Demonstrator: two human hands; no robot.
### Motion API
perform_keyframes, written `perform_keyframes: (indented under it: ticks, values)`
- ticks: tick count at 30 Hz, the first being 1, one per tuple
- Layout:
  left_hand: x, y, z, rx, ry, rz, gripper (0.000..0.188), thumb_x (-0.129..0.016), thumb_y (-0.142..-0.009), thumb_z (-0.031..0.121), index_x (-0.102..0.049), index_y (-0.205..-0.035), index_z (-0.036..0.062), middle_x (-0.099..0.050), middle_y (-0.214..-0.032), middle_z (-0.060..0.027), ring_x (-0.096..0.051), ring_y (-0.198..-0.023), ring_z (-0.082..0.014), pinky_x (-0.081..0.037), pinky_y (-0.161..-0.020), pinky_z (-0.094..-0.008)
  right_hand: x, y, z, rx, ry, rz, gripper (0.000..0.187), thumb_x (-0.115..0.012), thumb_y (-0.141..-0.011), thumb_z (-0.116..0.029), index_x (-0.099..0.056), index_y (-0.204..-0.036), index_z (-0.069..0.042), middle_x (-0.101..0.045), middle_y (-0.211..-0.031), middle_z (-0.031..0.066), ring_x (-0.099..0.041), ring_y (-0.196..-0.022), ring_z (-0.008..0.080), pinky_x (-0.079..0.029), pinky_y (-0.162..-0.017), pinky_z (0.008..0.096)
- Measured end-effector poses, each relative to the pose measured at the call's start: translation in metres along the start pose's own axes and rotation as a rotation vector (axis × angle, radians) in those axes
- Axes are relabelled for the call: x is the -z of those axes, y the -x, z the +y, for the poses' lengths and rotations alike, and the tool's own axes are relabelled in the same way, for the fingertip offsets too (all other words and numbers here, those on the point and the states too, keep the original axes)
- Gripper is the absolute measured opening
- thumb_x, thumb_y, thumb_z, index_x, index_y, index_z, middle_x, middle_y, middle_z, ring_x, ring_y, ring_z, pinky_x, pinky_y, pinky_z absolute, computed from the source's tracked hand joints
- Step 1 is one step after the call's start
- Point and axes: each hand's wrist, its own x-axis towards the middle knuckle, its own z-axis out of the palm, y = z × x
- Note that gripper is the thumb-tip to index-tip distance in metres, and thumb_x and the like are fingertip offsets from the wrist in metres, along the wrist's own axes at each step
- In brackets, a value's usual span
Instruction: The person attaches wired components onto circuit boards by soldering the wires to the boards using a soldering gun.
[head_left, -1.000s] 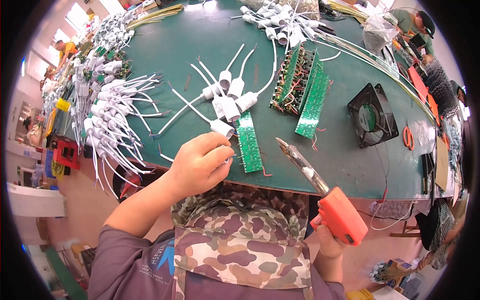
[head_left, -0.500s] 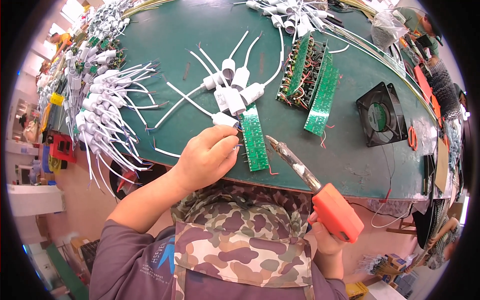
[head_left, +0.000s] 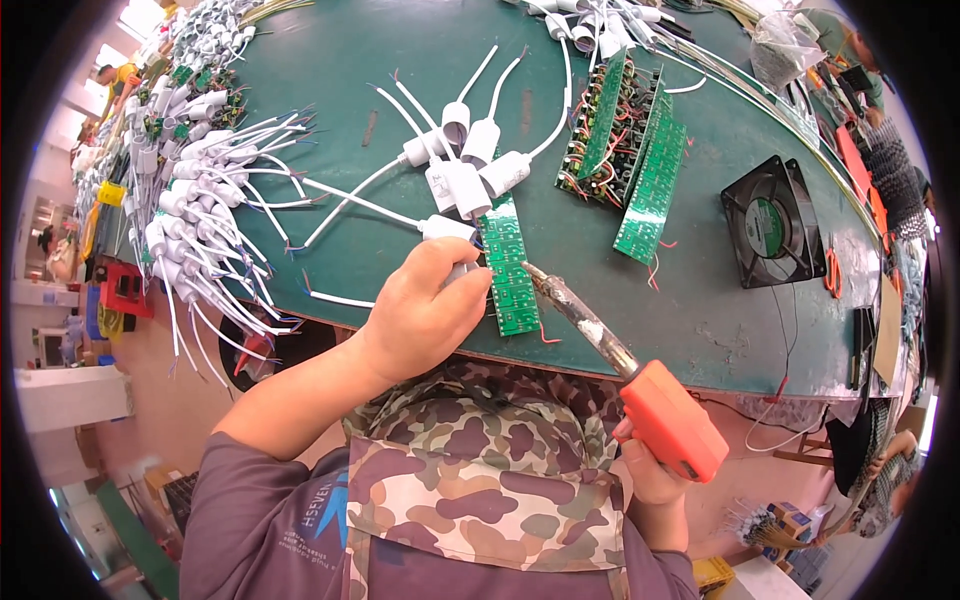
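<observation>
My left hand (head_left: 425,305) is closed, thumb and forefinger pinched at the left edge of a green circuit board strip (head_left: 512,285). A whitish piece shows between these fingers, and a white cable (head_left: 340,299) runs under the hand, so it seems to grip a white cabled socket, mostly hidden. Another white socket (head_left: 447,228) lies just beyond the fingertips. My right hand (head_left: 652,470) is wrapped round the red handle of a soldering gun (head_left: 672,420). Its tip points at the strip's right side; contact cannot be made out. Several white sockets (head_left: 463,188) are heaped at the strip's far end.
Wired circuit boards (head_left: 610,130) and another green board (head_left: 650,185) lie beyond, on the green table (head_left: 390,60). A black fan (head_left: 770,222) and orange-handled scissors (head_left: 832,272) are at the right. Piled white sockets with cables (head_left: 195,215) cover the left side.
My left hand has shifted slightly right and up, closer to the board strip. The soldering gun's tip has moved a little left and away from me, toward the strip.
</observation>
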Motion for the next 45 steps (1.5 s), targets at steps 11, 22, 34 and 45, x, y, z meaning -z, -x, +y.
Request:
perform_keyframes:
  ticks: [11, 22, 34, 45]
  values:
    - [-0.001, -0.004, -0.003, -0.007, -0.068, -0.069, 0.021, -0.067, -0.069, -0.006, -0.060, -0.088, -0.0005, -0.054, -0.096, -0.0123, -0.058, -0.084, -0.0308, -0.050, -0.073, -0.0385, 0.006, -0.003, 0.014, 0.026, 0.051, -0.054, 0.020, -0.071, -0.071, -0.005, -0.068, -0.091, -0.002, -0.067, -0.086, 0.0093, -0.066, -0.076, 0.0260, -0.053, -0.072, 0.0356]
    - [-0.002, -0.004, -0.004, -0.002, -0.051, -0.022, 0.020, -0.066, -0.068, -0.005, -0.060, -0.086, 0.0004, -0.055, -0.096, -0.0124, -0.058, -0.082, -0.0307, -0.051, -0.071, -0.0385, 0.004, -0.013, 0.038, 0.230, 0.172, -0.206, 0.055, -0.076, -0.070, 0.000, -0.055, -0.121, 0.005, -0.067, -0.105, 0.0157, -0.068, -0.083, 0.0256, -0.054, -0.076, 0.0337]
    - [0.000, -0.005, -0.005, -0.001, -0.053, -0.052, 0.020, -0.065, -0.067, -0.005, -0.060, -0.086, 0.0006, -0.054, -0.096, -0.0120, -0.058, -0.081, -0.0303, -0.051, -0.069, -0.0381, -0.001, -0.027, 0.026, 0.290, 0.210, -0.212, 0.056, -0.075, -0.071, 0.002, -0.054, -0.122, 0.005, -0.068, -0.095, 0.0152, -0.067, -0.077, 0.0248, -0.053, -0.071, 0.0329]
    - [0.001, -0.004, -0.007, -0.010, -0.060, -0.067, 0.021, -0.066, -0.067, -0.004, -0.059, -0.086, 0.0007, -0.053, -0.096, -0.0121, -0.058, -0.084, -0.0303, -0.050, -0.071, -0.0378, 0.001, -0.026, 0.022, 0.205, 0.180, -0.208, 0.054, -0.075, -0.070, 0.002, -0.055, -0.120, 0.004, -0.069, -0.096, 0.0143, -0.067, -0.077, 0.0252, -0.053, -0.071, 0.0329]
